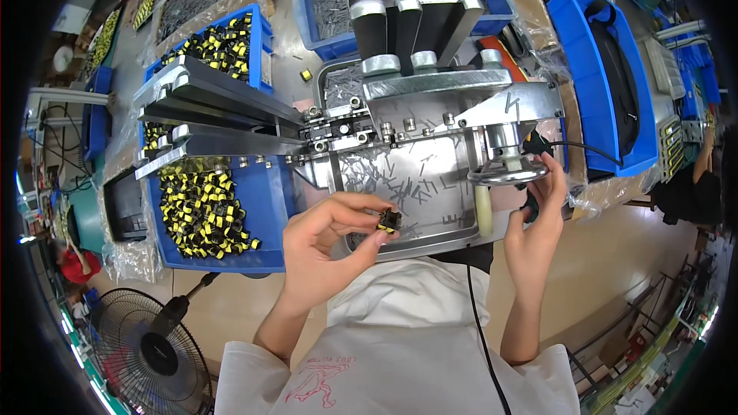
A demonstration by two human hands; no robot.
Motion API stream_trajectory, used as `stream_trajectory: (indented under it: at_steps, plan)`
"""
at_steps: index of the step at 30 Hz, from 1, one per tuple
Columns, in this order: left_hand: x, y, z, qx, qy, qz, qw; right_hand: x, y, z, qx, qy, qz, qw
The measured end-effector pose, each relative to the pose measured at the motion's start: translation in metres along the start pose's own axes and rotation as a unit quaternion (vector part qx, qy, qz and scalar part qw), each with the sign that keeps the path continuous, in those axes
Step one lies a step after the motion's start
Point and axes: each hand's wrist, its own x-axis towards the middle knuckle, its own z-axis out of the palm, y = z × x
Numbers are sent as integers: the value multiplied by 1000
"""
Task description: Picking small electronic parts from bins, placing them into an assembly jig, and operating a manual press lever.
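My left hand (327, 242) is closed in a pinch over the front of the metal tray (453, 232). Between thumb and fingertips it holds a small black-and-yellow coil-like part (390, 220). My right hand (540, 219) is beside the round metal handwheel (507, 173) of a bench press fixture (434, 84). Its fingers reach up at the wheel's right edge, with the thumb apart below; whether the fingertips touch the rim is hard to tell. A dark green object (530, 206) shows between thumb and fingers, apparently behind them. Loose grey strips (411, 188) lie in the tray.
At left, blue bins (265, 223) hold piles of black-and-yellow parts (204, 215). A blue bin (503, 0) of grey strips stands behind the fixture, another blue bin (642, 134) at right. A black cable (588, 146) runs right; a fan (157, 350) stands lower left.
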Motion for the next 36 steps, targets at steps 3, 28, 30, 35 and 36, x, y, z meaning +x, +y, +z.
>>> stream_trajectory:
  at_steps: [3,28,30,35,36]
  plan:
    - [-1,-5,-5,20,11,12,1000,6,6,5,54,-13,0,998]
    - [-17,-12,-23,-121,15,-5,992,25,42,46,381,-95,221,893]
    - [-19,-11,-23,-120,22,-8,992,25,50,50,392,-108,233,883]
    - [-20,-10,-18,-113,49,-11,992,19,49,45,428,-104,252,862]
    - [-21,-9,-15,-105,77,-20,991,18,43,42,416,-105,247,869]
